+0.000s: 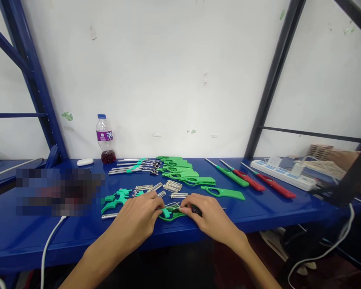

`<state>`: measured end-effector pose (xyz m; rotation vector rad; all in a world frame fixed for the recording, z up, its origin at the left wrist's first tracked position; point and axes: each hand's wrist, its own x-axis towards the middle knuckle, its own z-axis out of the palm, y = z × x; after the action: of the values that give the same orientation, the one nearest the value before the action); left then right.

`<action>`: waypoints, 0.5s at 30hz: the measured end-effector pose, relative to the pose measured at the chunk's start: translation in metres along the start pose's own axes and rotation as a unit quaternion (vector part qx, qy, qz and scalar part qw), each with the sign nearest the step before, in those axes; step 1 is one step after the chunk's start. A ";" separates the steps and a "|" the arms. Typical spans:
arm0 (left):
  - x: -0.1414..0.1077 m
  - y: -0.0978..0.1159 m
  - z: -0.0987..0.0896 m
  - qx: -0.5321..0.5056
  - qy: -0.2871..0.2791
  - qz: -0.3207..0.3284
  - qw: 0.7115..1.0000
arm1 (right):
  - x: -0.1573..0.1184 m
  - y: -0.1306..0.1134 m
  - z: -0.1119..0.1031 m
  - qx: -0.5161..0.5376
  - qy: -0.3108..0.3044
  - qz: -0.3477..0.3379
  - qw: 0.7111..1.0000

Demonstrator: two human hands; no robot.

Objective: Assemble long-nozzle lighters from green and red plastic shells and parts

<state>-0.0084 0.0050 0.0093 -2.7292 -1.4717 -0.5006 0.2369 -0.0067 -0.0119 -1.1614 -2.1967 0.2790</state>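
My left hand (142, 210) pinches a small teal part at the left end of a green lighter casing (176, 215) near the table's front edge. White wires loop over that open casing. My right hand (212, 216) is closed, its fingertips on the casing's right part. A dark-handled tool (196, 210), with a thin shaft poking out to the right, is tucked in the right hand; its kind is partly hidden. Just behind the hands lie several clear fuel tanks (173, 185). Teal plastic triggers (117, 200) and a metal tube (108, 216) are beside my left hand.
Green casing halves (180, 174) and metal lighter tubes with wires (129, 168) lie farther back. Assembled lighters (249, 180) rest to the right, near a white power strip (282, 175). A drink bottle (105, 140) stands by the wall. Another person's arm (349, 160) shows far right.
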 end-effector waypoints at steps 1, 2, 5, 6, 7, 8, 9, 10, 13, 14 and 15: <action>0.000 0.000 0.000 0.006 -0.001 0.001 1.000 | 0.000 0.000 0.000 -0.001 0.000 -0.001 1.000; -0.001 -0.001 0.001 0.010 -0.002 0.002 1.000 | 0.000 0.000 0.000 -0.002 0.000 -0.002 1.000; 0.000 -0.003 -0.001 0.003 0.000 0.005 1.000 | 0.000 -0.001 0.000 -0.009 -0.004 -0.002 1.000; 0.001 -0.004 -0.003 -0.002 0.001 0.004 1.000 | 0.000 -0.002 0.000 -0.011 -0.007 -0.002 1.000; 0.002 -0.004 -0.004 -0.008 0.002 0.002 1.000 | 0.000 -0.002 -0.001 -0.013 -0.009 -0.002 1.000; 0.002 -0.004 -0.007 -0.013 0.003 -0.002 1.000 | 0.000 -0.002 -0.001 -0.013 -0.010 -0.002 1.000; 0.003 -0.004 -0.009 -0.019 0.004 -0.007 1.000 | 0.000 -0.003 -0.001 -0.012 -0.010 -0.003 1.000; 0.003 -0.004 -0.011 -0.026 0.005 -0.013 1.000 | 0.000 -0.003 -0.001 -0.011 -0.010 -0.003 1.000; 0.004 -0.001 -0.013 -0.049 0.006 -0.029 0.998 | 0.000 -0.002 -0.001 -0.008 -0.007 -0.003 1.000; 0.003 0.000 -0.012 -0.056 0.005 -0.031 0.998 | 0.000 -0.001 -0.001 -0.006 -0.005 -0.003 1.000; 0.003 0.002 -0.011 -0.063 0.003 -0.029 0.998 | 0.000 -0.001 0.000 -0.003 -0.002 -0.003 1.000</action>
<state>-0.0085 0.0049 0.0208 -2.7819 -1.5732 -0.6248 0.2366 -0.0077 -0.0112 -1.1575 -2.2066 0.2730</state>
